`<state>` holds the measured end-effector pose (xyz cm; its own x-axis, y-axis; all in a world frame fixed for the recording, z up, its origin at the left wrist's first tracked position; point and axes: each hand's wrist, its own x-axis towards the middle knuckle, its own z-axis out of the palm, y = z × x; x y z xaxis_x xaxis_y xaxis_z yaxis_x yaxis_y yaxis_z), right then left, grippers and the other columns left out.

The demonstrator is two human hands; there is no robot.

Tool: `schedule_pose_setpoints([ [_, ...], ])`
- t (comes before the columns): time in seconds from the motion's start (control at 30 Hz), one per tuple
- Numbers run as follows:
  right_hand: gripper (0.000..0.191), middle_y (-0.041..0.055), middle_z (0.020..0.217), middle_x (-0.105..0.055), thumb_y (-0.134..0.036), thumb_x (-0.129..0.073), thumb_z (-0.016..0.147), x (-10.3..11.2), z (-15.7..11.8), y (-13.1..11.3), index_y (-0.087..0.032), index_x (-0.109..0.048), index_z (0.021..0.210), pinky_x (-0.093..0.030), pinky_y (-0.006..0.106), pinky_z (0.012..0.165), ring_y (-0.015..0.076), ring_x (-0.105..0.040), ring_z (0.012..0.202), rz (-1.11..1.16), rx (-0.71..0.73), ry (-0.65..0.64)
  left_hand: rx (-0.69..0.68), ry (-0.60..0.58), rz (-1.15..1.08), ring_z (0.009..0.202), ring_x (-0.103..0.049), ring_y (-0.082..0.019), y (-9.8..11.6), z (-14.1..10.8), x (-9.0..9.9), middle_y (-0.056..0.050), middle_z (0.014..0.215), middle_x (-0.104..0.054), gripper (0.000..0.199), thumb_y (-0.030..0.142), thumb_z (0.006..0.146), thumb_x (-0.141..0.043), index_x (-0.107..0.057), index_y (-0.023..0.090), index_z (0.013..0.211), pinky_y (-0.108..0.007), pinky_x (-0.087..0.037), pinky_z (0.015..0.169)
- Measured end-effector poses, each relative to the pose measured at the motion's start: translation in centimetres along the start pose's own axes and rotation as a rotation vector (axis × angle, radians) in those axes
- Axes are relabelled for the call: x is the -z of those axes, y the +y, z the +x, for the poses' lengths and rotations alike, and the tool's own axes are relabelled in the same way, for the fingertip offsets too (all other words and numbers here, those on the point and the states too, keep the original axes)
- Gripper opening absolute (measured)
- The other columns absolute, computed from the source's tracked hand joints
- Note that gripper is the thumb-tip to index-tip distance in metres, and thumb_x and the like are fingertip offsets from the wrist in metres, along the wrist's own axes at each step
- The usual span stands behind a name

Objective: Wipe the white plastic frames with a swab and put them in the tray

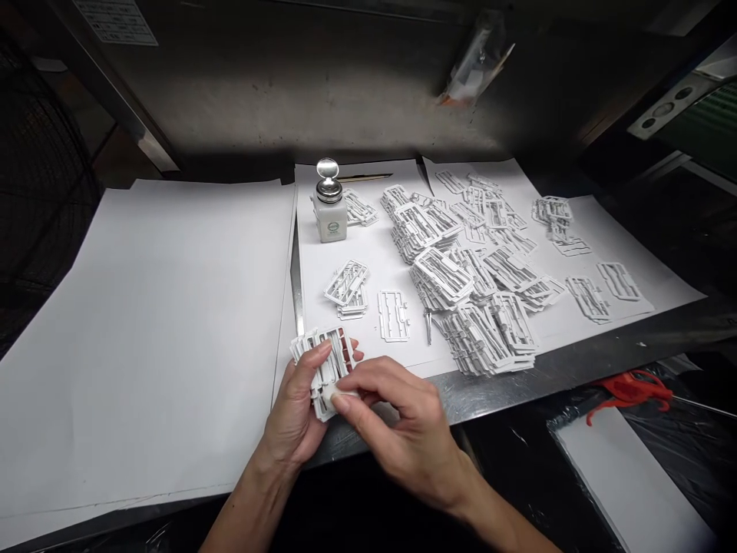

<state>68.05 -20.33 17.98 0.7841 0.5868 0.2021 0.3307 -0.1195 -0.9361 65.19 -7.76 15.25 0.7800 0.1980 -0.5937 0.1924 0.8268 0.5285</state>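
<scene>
Near the table's front edge, my left hand [299,403] is closed around a small stack of white plastic frames [325,359], its thumb lying across the top one. Dark red shows through the slots on the stack's right side. With thumb and forefinger, my right hand [403,426] pinches a small white piece [334,393] against the lower part of that stack. Whether this piece is loose or belongs to the top frame, I cannot tell. A single white frame [394,316] lies flat just beyond my hands, with a small pile of frames [348,288] to its left.
A white pump bottle [331,219] with its metal lid raised stands behind. Large heaps of frames [477,338] cover the right side. Tweezers [428,329] lie beside them. White paper [173,322] covers the left side. A red-handled tool [630,390] sits at the lower right.
</scene>
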Motion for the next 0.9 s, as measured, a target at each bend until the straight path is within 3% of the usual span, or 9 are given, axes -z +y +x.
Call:
schedule_pose_setpoints([
  [0.07,0.009,0.0038,0.079,-0.061,-0.010,-0.057,0.084,-0.2,0.2,0.0,-0.012,-0.065,0.087,-0.047,0.023,0.074,0.0117,-0.057,0.074,-0.026,0.026,-0.016,-0.015,-0.008,0.006,0.080,-0.064,-0.019,-0.1,-0.1,0.0,-0.009,0.086,-0.069,0.026,0.032,0.077,-0.062,-0.068,0.011,0.091,-0.030,-0.053,0.074],
  [0.17,0.008,0.0028,0.078,-0.060,-0.012,-0.057,0.083,0.5,0.1,0.2,-0.014,-0.065,0.083,-0.046,0.022,0.064,0.0103,-0.055,0.067,-0.023,-0.088,-0.035,-0.033,0.017,0.032,0.078,-0.064,-0.018,-0.1,-0.2,0.2,-0.008,0.084,-0.069,0.024,0.031,0.076,-0.064,-0.069,0.012,0.090,-0.031,-0.053,0.073],
  [0.3,0.009,-0.0008,0.067,-0.056,-0.023,-0.061,0.082,1.8,-0.7,1.0,-0.015,-0.063,0.078,-0.041,0.020,0.054,0.0088,-0.050,0.059,0.095,-0.448,-0.049,-0.031,0.023,0.058,0.080,-0.065,-0.017,-0.1,-0.3,0.4,-0.007,0.085,-0.071,0.024,0.032,0.077,-0.063,-0.070,0.014,0.091,-0.030,-0.053,0.077],
  [0.37,0.015,-0.0029,0.063,-0.052,-0.028,-0.064,0.081,2.1,-1.0,1.6,-0.015,-0.062,0.088,-0.040,0.019,0.050,0.0076,-0.047,0.054,0.236,-0.647,-0.108,-0.012,-0.001,0.062,0.082,-0.065,-0.018,0.1,-0.3,0.4,-0.008,0.088,-0.071,0.025,0.032,0.077,-0.062,-0.070,0.015,0.093,-0.030,-0.053,0.077],
  [0.43,0.027,-0.0040,0.063,-0.051,-0.031,-0.068,0.078,2.1,-1.1,2.1,-0.015,-0.060,0.098,-0.040,0.018,0.047,0.0067,-0.047,0.051,0.390,-0.747,-0.211,0.006,-0.035,0.055,0.087,-0.064,-0.020,0.2,-0.4,0.4,-0.008,0.091,-0.071,0.025,0.031,0.078,-0.061,-0.070,0.014,0.093,-0.031,-0.052,0.080],
  [0.6,0.033,-0.0048,0.061,-0.050,-0.037,-0.071,0.076,1.4,-0.7,2.7,-0.013,-0.059,0.094,-0.040,0.016,0.045,0.0049,-0.045,0.047,0.579,-0.731,-0.305,0.019,-0.196,0.029,0.084,-0.065,-0.023,0.5,-0.9,0.9,-0.011,0.092,-0.070,0.025,0.028,0.079,-0.058,-0.070,0.010,0.091,-0.035,-0.052,0.078],
  [0.73,0.033,-0.0016,0.069,-0.054,-0.038,-0.071,0.076,0.4,-0.1,2.0,-0.012,-0.060,0.093,-0.042,0.016,0.049,0.0053,-0.047,0.053,0.574,-0.690,-0.477,0.092,-0.296,0.014,0.074,-0.065,-0.027,0.6,-1.8,1.6,-0.014,0.084,-0.069,0.033,0.034,0.080,-0.055,-0.069,0.007,0.094,-0.042,-0.053,0.068],
  [0.83,0.029,-0.0024,0.068,-0.052,-0.037,-0.069,0.079,-0.3,-0.1,1.6,-0.012,-0.061,0.091,-0.040,0.016,0.048,0.0047,-0.045,0.052,0.550,-0.664,-0.525,0.036,-0.267,-0.028,0.077,-0.065,-0.026,0.8,-2.7,2.2,-0.013,0.087,-0.069,0.032,0.034,0.081,-0.053,-0.069,0.009,0.093,-0.042,-0.053,0.070],
  [0.9,0.030,-0.0036,0.066,-0.050,-0.036,-0.069,0.078,-0.5,-0.3,1.2,-0.013,-0.061,0.095,-0.041,0.017,0.048,0.0048,-0.045,0.050,0.506,-0.666,-0.479,-0.048,-0.200,-0.055,0.082,-0.064,-0.023,0.9,-3.3,2.6,-0.011,0.089,-0.069,0.027,0.030,0.082,-0.054,-0.069,0.011,0.094,-0.038,-0.052,0.077],
])
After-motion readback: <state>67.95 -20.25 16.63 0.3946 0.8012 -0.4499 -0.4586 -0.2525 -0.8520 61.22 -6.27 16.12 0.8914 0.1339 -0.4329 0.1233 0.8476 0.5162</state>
